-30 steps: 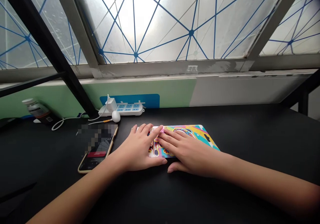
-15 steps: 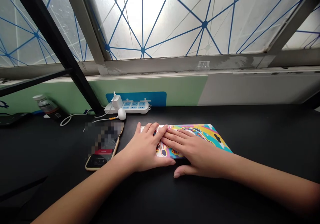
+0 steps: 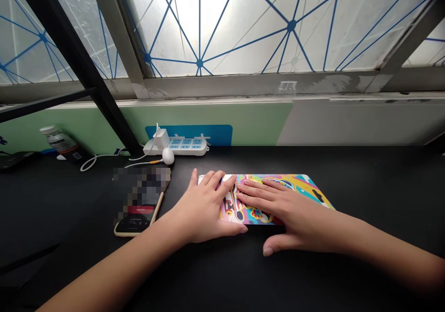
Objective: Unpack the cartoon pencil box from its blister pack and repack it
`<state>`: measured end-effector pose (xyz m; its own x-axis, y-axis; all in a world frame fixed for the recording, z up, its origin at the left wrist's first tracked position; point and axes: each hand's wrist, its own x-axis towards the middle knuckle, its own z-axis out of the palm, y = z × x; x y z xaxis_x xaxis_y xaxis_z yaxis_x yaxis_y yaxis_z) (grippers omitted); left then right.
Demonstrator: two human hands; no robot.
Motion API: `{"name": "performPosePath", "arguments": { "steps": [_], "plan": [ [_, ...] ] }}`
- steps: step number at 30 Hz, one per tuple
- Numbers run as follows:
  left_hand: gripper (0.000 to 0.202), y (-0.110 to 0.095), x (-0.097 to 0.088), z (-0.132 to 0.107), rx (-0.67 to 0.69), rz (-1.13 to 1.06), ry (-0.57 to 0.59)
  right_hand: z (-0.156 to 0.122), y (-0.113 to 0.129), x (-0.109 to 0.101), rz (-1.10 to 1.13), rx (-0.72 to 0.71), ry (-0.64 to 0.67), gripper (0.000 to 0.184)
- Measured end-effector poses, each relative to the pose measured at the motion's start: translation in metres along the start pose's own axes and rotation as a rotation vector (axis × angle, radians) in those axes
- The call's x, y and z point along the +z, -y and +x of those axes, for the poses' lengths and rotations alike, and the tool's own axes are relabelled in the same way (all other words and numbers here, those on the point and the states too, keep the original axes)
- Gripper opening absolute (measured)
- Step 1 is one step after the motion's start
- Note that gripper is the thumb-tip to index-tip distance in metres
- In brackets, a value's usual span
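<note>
A flat, brightly coloured cartoon-print case lies on the black desk. My left hand rests flat on its left end, fingers spread and stretched out. My right hand lies flat across its middle, fingers straight and pointing left, thumb down on the desk in front of the case. Neither hand grips anything. The hands hide much of the case's left and near side.
A phone in a gold case lies left of my left hand. Behind it are a white power strip with a charger, a white cable and a small bottle. A black slanted strut stands by the window.
My right hand has slid to the right along the case, baring more of the print between my hands. My left hand has stayed on the case's left end. The view shifted slightly.
</note>
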<state>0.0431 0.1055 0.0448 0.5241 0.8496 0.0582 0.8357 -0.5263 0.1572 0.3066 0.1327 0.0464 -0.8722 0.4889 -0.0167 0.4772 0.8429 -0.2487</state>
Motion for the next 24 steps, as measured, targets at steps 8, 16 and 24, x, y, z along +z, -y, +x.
{"name": "performPosePath", "arguments": {
  "steps": [8,16,24],
  "plan": [
    [0.106,0.0,-0.003,0.001,-0.005,0.0,0.065,-0.01,-0.008,-0.011,-0.014,0.0,0.049,0.101],
    [0.106,0.001,-0.003,0.002,-0.013,0.004,0.101,-0.038,-0.027,-0.028,-0.129,0.004,0.038,0.087],
    [0.095,-0.006,-0.001,-0.002,0.035,0.079,0.086,-0.026,-0.003,-0.003,-0.327,0.03,-0.274,0.064]
  ]
}}
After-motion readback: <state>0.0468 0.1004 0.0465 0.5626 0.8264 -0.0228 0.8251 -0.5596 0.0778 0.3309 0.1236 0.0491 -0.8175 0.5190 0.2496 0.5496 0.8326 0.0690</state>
